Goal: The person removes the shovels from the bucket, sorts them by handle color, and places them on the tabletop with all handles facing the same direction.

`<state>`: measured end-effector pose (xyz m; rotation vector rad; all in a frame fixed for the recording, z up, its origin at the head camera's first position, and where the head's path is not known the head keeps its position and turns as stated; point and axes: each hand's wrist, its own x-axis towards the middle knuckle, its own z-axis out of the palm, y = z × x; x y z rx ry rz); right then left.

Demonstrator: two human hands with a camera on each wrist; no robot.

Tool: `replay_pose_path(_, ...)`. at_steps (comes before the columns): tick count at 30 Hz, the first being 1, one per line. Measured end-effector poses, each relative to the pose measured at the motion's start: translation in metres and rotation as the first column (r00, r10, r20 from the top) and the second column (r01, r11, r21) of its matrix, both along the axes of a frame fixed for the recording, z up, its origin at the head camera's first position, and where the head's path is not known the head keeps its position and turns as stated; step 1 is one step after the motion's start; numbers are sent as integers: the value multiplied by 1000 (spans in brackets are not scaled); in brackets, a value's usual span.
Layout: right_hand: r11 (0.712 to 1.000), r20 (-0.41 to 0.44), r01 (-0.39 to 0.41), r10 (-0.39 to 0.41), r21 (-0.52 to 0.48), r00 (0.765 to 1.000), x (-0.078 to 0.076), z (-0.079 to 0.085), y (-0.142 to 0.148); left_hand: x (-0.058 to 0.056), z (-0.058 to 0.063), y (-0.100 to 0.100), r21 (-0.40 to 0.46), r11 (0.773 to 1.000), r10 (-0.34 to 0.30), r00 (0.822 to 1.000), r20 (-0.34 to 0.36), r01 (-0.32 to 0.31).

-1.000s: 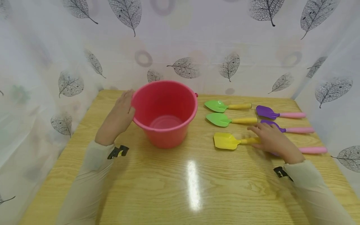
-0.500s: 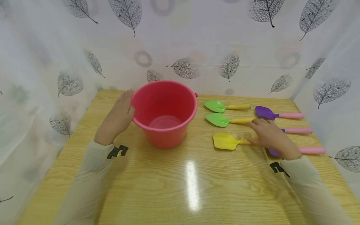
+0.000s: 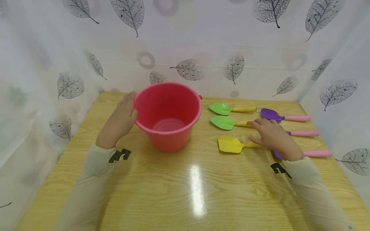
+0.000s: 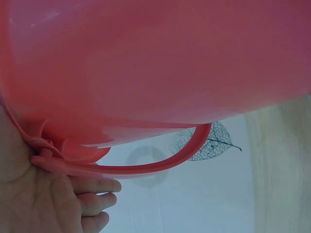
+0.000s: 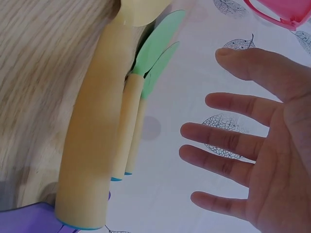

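My left hand rests against the left side of a pink bucket, by its rim. In the left wrist view, the palm touches the rim where the bucket handle is hinged, and the fingers lie straight. My right hand hovers over the handle end of a yellow toy shovel, partly hiding it. In the right wrist view its fingers are spread and hold nothing, apart from the shovel's yellow handle. Just beyond lies a green trowel, its yellow handle partly covered by the hand.
Another green trowel lies farther back. To the right are purple shovels with pink handles, one at the back and two nearer, partly behind my right hand. All lie on a wooden table. A leaf-patterned curtain surrounds it.
My right hand has shifted left and slightly away from me, over the yellow shovel's handle. My left hand and the bucket have stayed in place.
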<state>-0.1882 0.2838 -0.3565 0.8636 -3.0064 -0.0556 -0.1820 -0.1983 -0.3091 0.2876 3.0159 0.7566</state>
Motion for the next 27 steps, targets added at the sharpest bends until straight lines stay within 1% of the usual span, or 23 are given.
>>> replay_pose_path(4,1000,3,10,-10,9,1000,-3,3,-1,0,2,2,2,1000,-9,1000,0,9)
replay_pose_path(7,1000,-12,6,-5,15,1000,-5,5,-4,1,3,3,4,1000,-11,1000,4,11)
replay_pose_path(13,1000,-25,-7,6,-17,1000,-9,10,-10,0,0,3,11,1000,-5,1000,0,5)
replay_pose_path(17,1000,-9,0,0,-25,1000,-15,13,-15,1,1,1,25,1000,-5,1000,-1,5)
replay_pose_path(21,1000,11,14,-14,-14,1000,-19,16,-19,1,3,-1,24,1000,-19,1000,2,19)
replay_pose_path(23,1000,9,19,-18,-17,1000,-21,19,-21,-1,3,-2,18,999,-36,999,-6,36)
replay_pose_path(27,999,1,31,-31,-30,1000,-24,23,-23,-3,6,-3,-28,998,-63,998,-7,63)
